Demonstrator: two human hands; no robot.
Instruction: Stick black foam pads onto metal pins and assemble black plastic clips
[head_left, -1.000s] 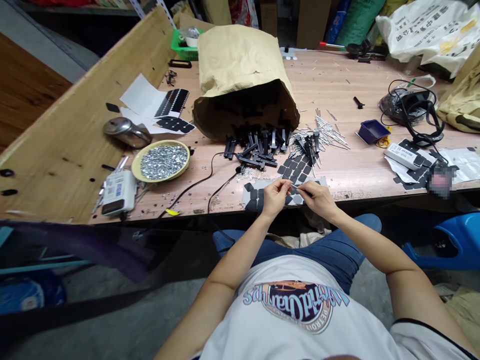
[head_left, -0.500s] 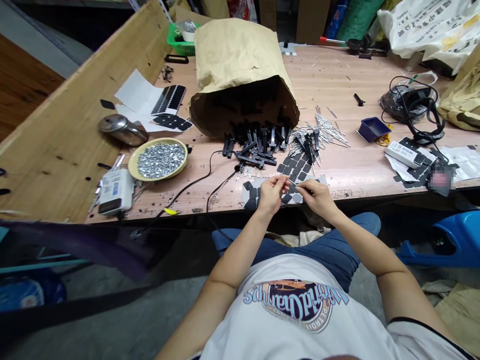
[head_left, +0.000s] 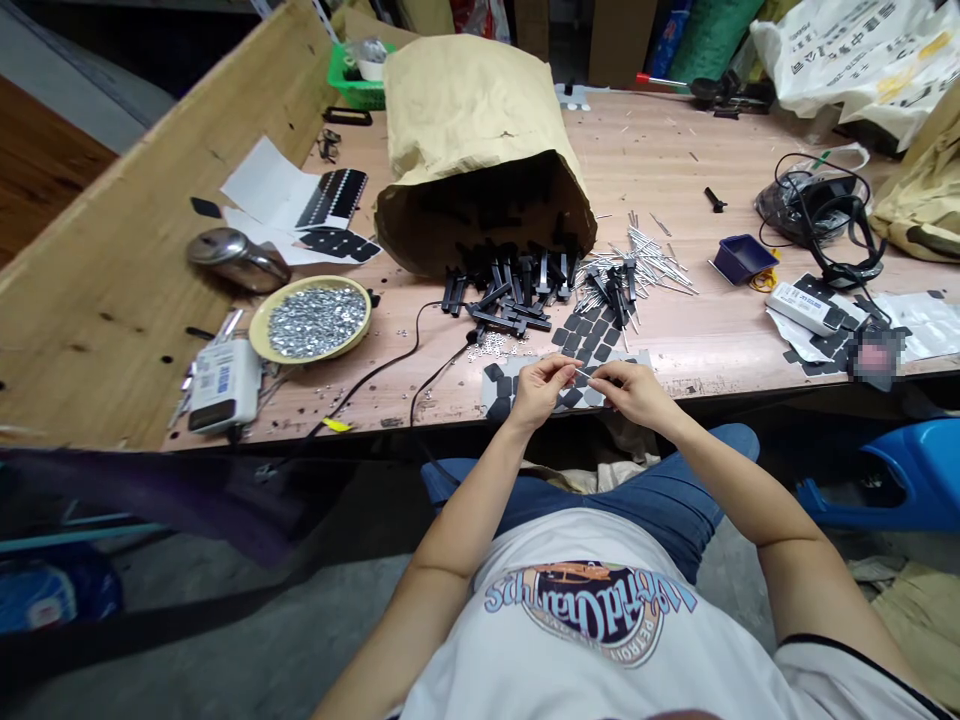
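Observation:
Close to the table's front edge, my left hand (head_left: 541,390) and my right hand (head_left: 634,390) face each other with fingertips pinched. Between them runs a thin silvery metal rod (head_left: 583,373), one end at each hand's fingers; anything smaller at its ends is hidden. Under the hands lies a light sheet bearing dark rounded pads (head_left: 501,387). Just beyond are black plastic pieces with long stems (head_left: 510,290), spilling from the mouth of a brown paper bag (head_left: 472,110). A loose pile of metal rods (head_left: 649,258) lies to the right of them.
A yellow bowl of small metal parts (head_left: 259,335) stands left, beside a white box-shaped device (head_left: 225,385). Black cables (head_left: 390,360) cross the tabletop. Right are a dark blue tray (head_left: 742,258) and a black headband-like device (head_left: 844,240). A wooden board (head_left: 150,250) walls the left side.
My right fingers have shifted slightly on the rod, and more of it now shows between the hands. The whole view has slid a little to the left.

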